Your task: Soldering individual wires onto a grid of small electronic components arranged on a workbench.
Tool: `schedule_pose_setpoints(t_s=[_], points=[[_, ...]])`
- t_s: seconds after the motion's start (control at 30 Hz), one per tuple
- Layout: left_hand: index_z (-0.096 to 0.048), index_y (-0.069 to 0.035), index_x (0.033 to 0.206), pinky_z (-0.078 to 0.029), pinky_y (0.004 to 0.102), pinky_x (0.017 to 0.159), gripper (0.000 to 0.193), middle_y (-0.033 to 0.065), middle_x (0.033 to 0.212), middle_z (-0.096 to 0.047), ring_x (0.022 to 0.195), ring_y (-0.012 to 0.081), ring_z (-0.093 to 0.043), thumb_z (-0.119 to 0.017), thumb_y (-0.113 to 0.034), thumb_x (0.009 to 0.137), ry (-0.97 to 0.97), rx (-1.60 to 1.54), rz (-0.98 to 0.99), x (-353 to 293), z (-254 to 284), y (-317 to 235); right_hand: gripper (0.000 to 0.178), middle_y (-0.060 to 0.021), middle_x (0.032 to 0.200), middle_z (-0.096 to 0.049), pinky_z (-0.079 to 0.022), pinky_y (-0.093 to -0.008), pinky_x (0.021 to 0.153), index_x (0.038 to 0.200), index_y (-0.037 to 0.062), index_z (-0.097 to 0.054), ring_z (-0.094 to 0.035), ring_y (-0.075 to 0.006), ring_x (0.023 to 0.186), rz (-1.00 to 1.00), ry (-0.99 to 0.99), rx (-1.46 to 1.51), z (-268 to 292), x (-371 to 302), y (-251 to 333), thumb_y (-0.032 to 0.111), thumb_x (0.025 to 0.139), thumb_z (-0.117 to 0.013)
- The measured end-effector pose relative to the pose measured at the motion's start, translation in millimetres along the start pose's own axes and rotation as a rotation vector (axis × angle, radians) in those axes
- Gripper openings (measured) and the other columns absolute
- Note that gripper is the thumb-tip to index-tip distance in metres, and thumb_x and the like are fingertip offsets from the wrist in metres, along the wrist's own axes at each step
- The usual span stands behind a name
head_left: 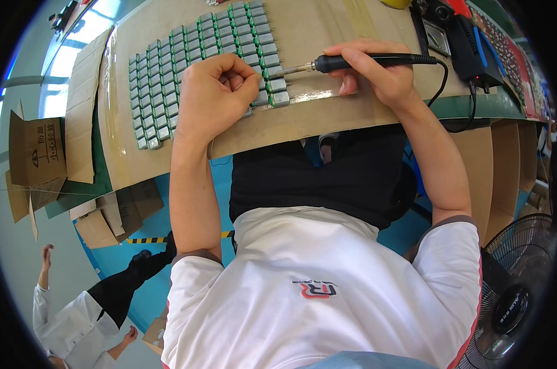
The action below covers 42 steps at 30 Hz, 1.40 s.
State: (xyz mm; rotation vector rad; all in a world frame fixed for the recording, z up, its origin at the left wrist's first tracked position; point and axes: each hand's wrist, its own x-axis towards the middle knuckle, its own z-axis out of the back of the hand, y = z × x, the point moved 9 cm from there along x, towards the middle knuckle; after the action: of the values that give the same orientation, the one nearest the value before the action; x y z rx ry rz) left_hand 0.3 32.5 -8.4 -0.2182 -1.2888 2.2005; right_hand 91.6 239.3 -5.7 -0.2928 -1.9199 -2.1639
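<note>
My right hand is closed around the black handle of a soldering iron. The iron points left, its metal tip at the right edge of a block of small grey rectangular parts with green boards and thin pins, laid in close rows. Over the near part of these rows my left hand is closed in a pinch, thumb against forefinger, close to the iron's tip. A thin strand, which looks like solder wire, hangs below that hand; its end at the fingertips is too fine to see.
Brown cardboard covers the table. A black soldering station stands at the right, with the iron's cord looping down. Open cartons sit at the left. A fan is at the lower right; another person is at the lower left.
</note>
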Motion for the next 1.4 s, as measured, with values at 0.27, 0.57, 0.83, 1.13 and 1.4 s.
schedule_pose_setpoints(t_s=[0.27,0.57,0.83,1.13,1.4], points=[[-0.07,0.001,0.075,-0.039,0.0209,0.051,0.006,-0.0015,0.058,-0.057,0.055,0.0034,-0.047,-0.07,-0.005,0.075,0.005,0.006,0.001,-0.3,-0.7,-2.0,0.028,-0.0163,0.082,-0.071,-0.056,-0.0273,0.06,0.112,-0.0109,-0.068,-0.066,-0.0147,0.062,-0.001,0.006,-0.004,-0.2,-0.1,0.4,0.007,0.1,-0.051],[-0.066,0.0,0.075,-0.037,0.02,0.051,0.006,-0.0032,0.058,-0.053,0.055,0.0025,-0.044,-0.07,-0.004,0.077,-0.056,-0.027,-0.036,-0.1,4.8,-1.9,0.023,-0.0122,0.078,-0.071,-0.061,-0.0292,0.071,0.106,-0.007,-0.072,-0.068,-0.014,0.061,-0.022,-0.04,0.086,3.7,-0.1,-1.4,0.009,0.098,-0.057],[-0.065,-0.001,0.073,-0.036,0.0201,0.051,0.005,-0.0042,0.057,-0.051,0.054,0.0029,-0.043,-0.07,-0.003,0.075,0.028,-0.065,-0.054,-1.0,-1.5,0.4,0.023,-0.0122,0.078,-0.071,-0.061,-0.0285,0.069,0.104,-0.0066,-0.073,-0.068,-0.0134,0.061,-0.009,-0.035,0.072,3.0,-0.2,1.6,0.009,0.097,-0.057],[-0.065,-0.002,0.072,-0.036,0.0216,0.05,0.005,-0.0029,0.056,-0.051,0.053,0.0039,-0.043,-0.07,-0.004,0.074,0.028,-0.006,-0.056,-1.2,-2.0,-1.7,0.023,-0.0132,0.079,-0.072,-0.061,-0.0281,0.068,0.104,-0.0064,-0.073,-0.068,-0.0134,0.06,-0.016,-0.032,0.067,1.9,-0.8,0.9,0.009,0.097,-0.058],[-0.065,-0.001,0.072,-0.036,0.0215,0.05,0.005,-0.0028,0.056,-0.052,0.054,0.0037,-0.043,-0.07,-0.004,0.074,0.032,-0.009,-0.047,-0.6,-1.8,-1.5,0.022,-0.0136,0.08,-0.072,-0.061,-0.0282,0.068,0.104,-0.0061,-0.073,-0.068,-0.0134,0.06,-0.025,-0.031,0.052,1.5,0.3,1.5,0.009,0.096,-0.059]])
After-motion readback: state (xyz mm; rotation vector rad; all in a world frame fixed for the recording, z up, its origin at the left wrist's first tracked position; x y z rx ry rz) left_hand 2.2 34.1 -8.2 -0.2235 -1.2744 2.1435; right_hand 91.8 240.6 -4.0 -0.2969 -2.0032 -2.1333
